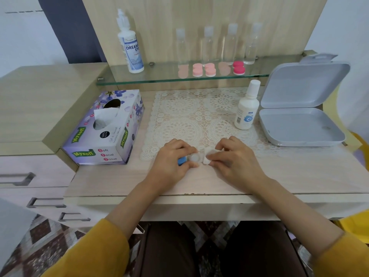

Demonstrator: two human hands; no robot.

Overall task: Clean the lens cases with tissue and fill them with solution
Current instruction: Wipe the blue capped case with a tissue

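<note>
A white lens case with one blue cap lies at the front edge of the lace mat. My left hand grips the case by its blue-capped end. My right hand pinches a small wad of white tissue right beside the case's open cup. A small solution bottle stands capped on the mat's right side. The purple tissue box sits to the left with a tissue sticking out.
An open grey hinged box lies at the right. On the glass shelf behind stand a large solution bottle, several clear bottles and pink lens cases. Drawers with handles are at the left.
</note>
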